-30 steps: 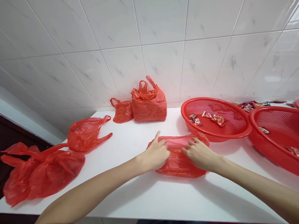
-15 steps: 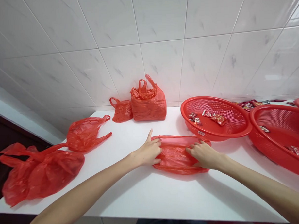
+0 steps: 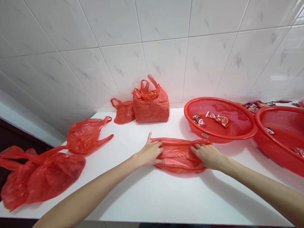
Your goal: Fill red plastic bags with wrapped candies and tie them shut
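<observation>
A red plastic bag (image 3: 178,155) lies flattened on the white table (image 3: 155,197) in front of me. My left hand (image 3: 149,153) grips its left end, fingers curled into the plastic, index finger pointing out. My right hand (image 3: 207,156) grips the right end with bent fingers. The bag is stretched between both hands into a narrow strip.
A red mesh basket (image 3: 242,134) with a few wrapped sweets (image 3: 218,119) stands at right, a second basket (image 3: 285,146) beyond it. A full red bag (image 3: 151,102) and a small one (image 3: 123,112) stand by the tiled wall. More red bags (image 3: 86,136) (image 3: 41,176) lie at left.
Both hands have slid away from me with the bag, which is now folded flatter and narrower. The hands stayed on its two ends.
</observation>
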`<action>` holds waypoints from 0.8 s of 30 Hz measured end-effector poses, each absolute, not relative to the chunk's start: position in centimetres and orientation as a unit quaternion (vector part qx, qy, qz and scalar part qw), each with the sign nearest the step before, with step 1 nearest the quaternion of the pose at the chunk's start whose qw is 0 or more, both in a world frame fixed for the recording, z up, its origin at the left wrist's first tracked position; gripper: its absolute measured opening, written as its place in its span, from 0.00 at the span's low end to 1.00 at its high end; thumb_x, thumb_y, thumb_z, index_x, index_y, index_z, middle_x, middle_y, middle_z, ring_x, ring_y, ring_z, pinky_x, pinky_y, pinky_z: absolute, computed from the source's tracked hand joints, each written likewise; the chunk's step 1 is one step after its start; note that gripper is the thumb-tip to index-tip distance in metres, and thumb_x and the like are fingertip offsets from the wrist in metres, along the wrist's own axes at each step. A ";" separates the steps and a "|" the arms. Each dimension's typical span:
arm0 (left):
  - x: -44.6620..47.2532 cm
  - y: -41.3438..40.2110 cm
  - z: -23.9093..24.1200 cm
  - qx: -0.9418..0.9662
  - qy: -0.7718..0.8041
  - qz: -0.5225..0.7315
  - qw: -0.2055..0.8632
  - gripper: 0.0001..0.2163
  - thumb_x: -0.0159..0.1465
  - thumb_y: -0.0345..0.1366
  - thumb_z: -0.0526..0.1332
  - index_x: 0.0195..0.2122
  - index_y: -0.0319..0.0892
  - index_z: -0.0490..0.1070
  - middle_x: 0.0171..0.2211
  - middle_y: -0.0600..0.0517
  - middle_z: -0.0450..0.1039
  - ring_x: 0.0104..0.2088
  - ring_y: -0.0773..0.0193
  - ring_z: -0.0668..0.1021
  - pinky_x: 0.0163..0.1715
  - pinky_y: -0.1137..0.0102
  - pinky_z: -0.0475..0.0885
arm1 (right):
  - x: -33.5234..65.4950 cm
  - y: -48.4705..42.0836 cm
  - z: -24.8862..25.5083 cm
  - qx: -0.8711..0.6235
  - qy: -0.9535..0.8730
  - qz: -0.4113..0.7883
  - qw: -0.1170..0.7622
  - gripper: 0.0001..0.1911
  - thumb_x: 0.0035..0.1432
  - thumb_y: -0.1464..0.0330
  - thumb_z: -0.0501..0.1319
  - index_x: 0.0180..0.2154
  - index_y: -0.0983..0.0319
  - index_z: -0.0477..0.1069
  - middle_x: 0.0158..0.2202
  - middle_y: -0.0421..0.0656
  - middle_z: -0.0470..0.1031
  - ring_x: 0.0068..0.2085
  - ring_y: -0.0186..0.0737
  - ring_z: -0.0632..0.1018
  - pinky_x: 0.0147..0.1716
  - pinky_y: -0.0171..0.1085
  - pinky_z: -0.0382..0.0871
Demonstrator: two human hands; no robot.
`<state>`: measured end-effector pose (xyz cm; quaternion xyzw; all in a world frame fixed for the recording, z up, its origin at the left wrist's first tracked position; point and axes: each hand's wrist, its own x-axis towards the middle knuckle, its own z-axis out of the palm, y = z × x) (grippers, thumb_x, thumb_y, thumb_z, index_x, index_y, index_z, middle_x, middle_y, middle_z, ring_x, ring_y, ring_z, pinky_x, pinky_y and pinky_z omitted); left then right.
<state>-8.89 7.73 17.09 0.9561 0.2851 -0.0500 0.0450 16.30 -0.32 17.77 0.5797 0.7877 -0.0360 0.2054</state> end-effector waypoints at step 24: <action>-9.6 7.4 16.9 0.958 0.277 -0.037 0.064 0.05 0.59 0.29 0.59 0.27 0.40 0.71 0.40 0.48 0.75 0.44 0.56 0.77 0.66 0.32 0.36 | 17.9 -0.1 14.8 0.569 0.811 -0.038 0.132 0.36 0.64 0.60 0.62 0.66 0.73 0.61 0.64 0.65 0.66 0.62 0.62 0.72 0.53 0.50 0.75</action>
